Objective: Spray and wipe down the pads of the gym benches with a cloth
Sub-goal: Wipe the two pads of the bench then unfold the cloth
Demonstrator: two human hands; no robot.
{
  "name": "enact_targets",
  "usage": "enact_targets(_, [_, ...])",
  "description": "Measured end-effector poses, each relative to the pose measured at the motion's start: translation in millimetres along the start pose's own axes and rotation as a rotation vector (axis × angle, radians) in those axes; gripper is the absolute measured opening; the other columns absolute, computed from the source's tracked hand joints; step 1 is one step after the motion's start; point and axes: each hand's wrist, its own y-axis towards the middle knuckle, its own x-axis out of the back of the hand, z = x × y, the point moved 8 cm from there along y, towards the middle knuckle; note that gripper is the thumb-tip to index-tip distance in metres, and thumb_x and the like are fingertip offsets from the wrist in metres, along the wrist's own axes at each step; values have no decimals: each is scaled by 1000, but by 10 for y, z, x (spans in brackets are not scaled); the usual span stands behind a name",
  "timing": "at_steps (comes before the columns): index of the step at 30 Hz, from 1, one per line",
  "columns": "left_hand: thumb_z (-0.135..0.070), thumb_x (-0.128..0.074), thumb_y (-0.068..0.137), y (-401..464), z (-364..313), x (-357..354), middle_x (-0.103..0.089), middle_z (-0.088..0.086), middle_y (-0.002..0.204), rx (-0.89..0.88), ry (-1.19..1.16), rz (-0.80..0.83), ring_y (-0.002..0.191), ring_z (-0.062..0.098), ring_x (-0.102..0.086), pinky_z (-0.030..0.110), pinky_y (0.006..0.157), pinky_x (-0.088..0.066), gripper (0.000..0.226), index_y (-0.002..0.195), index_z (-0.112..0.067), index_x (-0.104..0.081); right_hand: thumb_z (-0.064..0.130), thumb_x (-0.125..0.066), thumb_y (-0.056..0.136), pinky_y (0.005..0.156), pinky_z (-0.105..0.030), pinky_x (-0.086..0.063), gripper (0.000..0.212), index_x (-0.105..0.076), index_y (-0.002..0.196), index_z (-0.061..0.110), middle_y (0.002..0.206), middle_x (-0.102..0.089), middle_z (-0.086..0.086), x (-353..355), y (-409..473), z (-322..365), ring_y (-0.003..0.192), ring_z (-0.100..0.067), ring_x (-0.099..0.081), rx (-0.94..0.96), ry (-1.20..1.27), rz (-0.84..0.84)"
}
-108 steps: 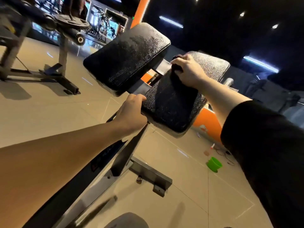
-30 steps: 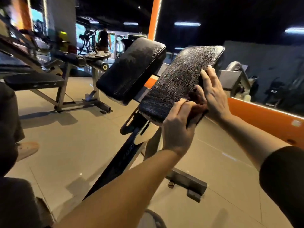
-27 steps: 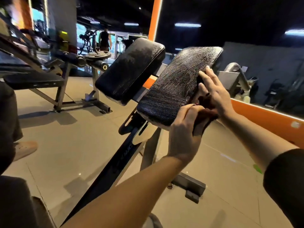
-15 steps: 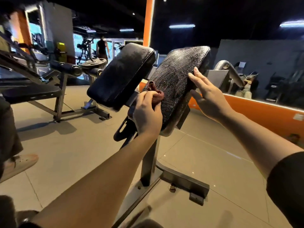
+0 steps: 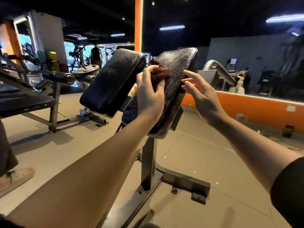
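Against the right-hand pad of the two-pad bench, the left hand grips a bunched dark reddish cloth, its fingers curled round the wad and pressing it onto the pad's left edge, about a third of the way down from the top. That pad is black, textured and glistening, tilted steeply so its top leans away from the camera. The right hand holds nothing — its fingers are spread and loosely bent, with the fingertips at or just off the pad's right edge; whether they actually touch it cannot be told. A black sleeve covers the right upper arm, while the left forearm is bare.

Just to the left stands the second pad, also black and tilted, with a duller, speckled surface; a narrow gap separates the two. Both sit on a dark metal post that runs down to a flat steel foot on the pale tiled floor.

Farther left is another bench frame carrying a weight plate. A shoe of someone standing close shows at the left edge. An orange pillar rises behind the pads, and a low orange wall band runs under the mirrors on the right. Another person stands far back in the gym.
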Motion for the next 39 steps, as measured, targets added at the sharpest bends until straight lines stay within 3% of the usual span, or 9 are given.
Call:
enact_targets(4, [-50,-41,93,-283,-118,-612,-44,12,141,182,-521,401,128,23,-49,41,104,-48,58,143,-20,-34,22,-46,103,99,-30,-50,49,-33,150,25,144,-47,-4,-141,-119,92,129,-14,-50,-59,389,34])
enact_targets(7, [-76,-42,85,-334,49,-697,-40,9,150,255,-390,415,141,23,-36,51,114,-33,70,140,-33,-44,-1,-54,94,98,-34,-52,47,-52,137,18,127,-61,-4,85,-221,28,118,-15,-59,-84,370,-142])
enact_targets(12, [-22,-60,93,-343,149,-154,-58,-4,129,-35,310,266,124,13,-44,37,107,-36,31,123,-21,-61,-1,-58,81,94,-49,-53,49,-56,116,33,113,-64,-3,355,-372,-336,109,-22,-62,-224,223,-358])
enact_targets(15, [-14,-65,88,-369,224,72,-56,-6,118,-124,482,271,116,16,-41,27,94,-33,27,114,-20,-66,0,-60,83,95,-48,-52,45,-54,119,28,113,-61,-3,380,-278,-414,109,-22,-59,-265,176,-380])
enact_targets(19, [-20,-67,89,-381,338,182,-50,-11,108,-127,519,272,109,14,-40,24,87,-31,23,111,-23,-68,0,-62,84,106,-40,-44,49,-56,130,16,123,-58,-8,304,-24,-243,116,-22,-54,-163,-19,-358])
enact_targets(22, [-20,-65,90,-408,391,196,-57,-10,111,-140,490,315,112,13,-41,28,93,-35,27,117,-25,-66,-2,-59,84,104,-14,-29,49,-55,132,8,130,-51,-12,371,214,-103,120,-21,-48,-116,-202,-411])
enact_targets(28, [-32,-54,90,-439,403,194,-57,-12,114,-170,461,334,111,9,-44,34,97,-39,33,120,-26,-64,-3,-52,83,105,-30,-38,48,-61,125,15,128,-58,-11,423,586,-177,118,-27,-54,-247,-337,-405])
enact_targets(32, [-32,-51,89,-454,411,180,-53,-15,113,-169,442,324,110,12,-49,49,99,-42,36,122,-23,-64,-2,-53,82,103,-31,-40,46,-63,124,16,123,-62,-8,374,523,-128,117,-27,-55,-242,-368,-412])
enact_targets(39, [-31,-50,88,-473,407,164,-59,-6,115,-162,470,311,110,16,-50,49,99,-41,38,121,-22,-65,0,-58,75,94,-27,-42,41,-70,111,15,114,-65,-8,164,198,-85,108,-26,-58,-176,-358,-371])
